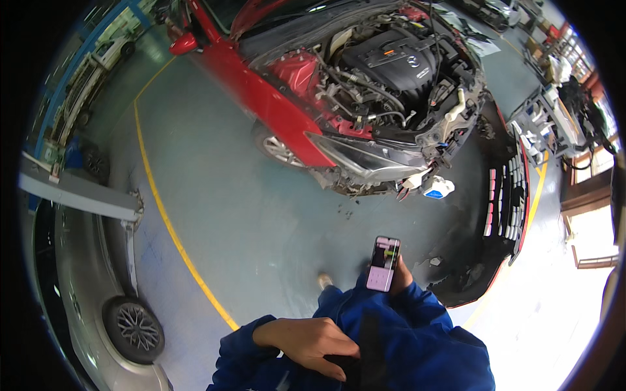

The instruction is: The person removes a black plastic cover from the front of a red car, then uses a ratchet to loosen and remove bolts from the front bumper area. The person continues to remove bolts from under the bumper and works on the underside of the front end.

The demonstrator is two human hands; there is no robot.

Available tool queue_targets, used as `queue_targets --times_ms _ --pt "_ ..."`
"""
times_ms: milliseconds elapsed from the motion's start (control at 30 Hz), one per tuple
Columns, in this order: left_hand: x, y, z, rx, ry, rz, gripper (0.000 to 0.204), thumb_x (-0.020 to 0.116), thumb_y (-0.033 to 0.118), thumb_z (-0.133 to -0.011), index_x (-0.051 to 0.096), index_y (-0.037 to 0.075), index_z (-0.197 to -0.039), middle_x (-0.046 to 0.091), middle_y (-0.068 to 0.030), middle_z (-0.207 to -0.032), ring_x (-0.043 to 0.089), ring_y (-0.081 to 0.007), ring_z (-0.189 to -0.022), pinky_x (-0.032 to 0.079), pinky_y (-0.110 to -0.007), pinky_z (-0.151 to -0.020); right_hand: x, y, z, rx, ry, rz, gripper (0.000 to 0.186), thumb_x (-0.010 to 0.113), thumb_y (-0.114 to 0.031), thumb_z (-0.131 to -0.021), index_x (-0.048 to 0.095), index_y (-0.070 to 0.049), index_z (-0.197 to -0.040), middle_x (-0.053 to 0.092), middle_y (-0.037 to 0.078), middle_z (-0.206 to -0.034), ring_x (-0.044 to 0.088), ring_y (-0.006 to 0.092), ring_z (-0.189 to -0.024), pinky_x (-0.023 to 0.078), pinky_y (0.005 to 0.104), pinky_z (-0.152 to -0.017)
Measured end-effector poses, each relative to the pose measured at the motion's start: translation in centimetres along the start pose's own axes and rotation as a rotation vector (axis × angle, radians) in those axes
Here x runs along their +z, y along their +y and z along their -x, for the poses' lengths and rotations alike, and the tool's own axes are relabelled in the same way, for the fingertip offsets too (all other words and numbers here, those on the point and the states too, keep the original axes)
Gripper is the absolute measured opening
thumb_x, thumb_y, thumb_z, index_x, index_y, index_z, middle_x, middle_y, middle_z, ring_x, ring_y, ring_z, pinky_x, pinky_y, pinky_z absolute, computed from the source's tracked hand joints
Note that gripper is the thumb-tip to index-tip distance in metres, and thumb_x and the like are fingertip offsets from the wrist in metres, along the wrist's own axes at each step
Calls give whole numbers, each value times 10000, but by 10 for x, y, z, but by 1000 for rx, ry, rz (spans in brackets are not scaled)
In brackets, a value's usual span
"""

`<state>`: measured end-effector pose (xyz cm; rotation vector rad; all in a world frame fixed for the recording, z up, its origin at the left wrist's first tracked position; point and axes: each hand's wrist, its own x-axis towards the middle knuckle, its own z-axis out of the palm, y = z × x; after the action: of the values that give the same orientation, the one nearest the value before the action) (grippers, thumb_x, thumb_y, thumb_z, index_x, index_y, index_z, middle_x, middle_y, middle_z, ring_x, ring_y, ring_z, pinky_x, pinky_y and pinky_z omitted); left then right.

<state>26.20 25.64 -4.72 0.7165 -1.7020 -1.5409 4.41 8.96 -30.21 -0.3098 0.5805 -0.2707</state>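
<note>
Phone (pixel 383 263), a slim one with a lit screen, stands upright in the right hand (pixel 399 274), which is closed around its lower right edge, low and right of centre in the head view. The left hand (pixel 312 337) rests lower down against the dark front of the blue work jacket (pixel 417 339), fingers loosely curled and holding nothing.

Ahead, a red car (pixel 274 98) stands with its bonnet up and front bumper off; the open engine bay (pixel 391 72) is packed with a black engine cover, hoses and wiring. A white fluid reservoir with a blue cap (pixel 438 187) hangs at the car's bare front corner. The removed bumper (pixel 512 195) lies on the floor to the right, grille side up, near the person's right side.

The grey-green floor (pixel 222 195) lies open between the red car and a silver car (pixel 98 293) at the left edge, crossed by a yellow painted line (pixel 171 228). One shoe toe (pixel 324 281) shows just left of the phone.
</note>
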Motion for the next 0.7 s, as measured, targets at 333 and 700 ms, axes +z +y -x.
queue_targets --times_ms 333,700 --pt "26 -55 -66 -60 -225 324 527 661 439 -872 592 -26 -1108 645 -144 -884 625 -263 -771 479 -327 -680 -8 38 31 -273 -20 -109 669 537 -577 -901 437 -89 -1346 594 157 -1158 626 334 -1007 533 485 -855" --pt "40 -57 -66 -254 -71 626 640 737 380 -826 502 4 -1287 622 -137 -1117 605 -210 -953 474 -313 -878 10 -17 67 -398 -129 -212 728 592 -517 -883 353 -91 -1424 518 200 -1304 556 417 -1155 485 532 -950"
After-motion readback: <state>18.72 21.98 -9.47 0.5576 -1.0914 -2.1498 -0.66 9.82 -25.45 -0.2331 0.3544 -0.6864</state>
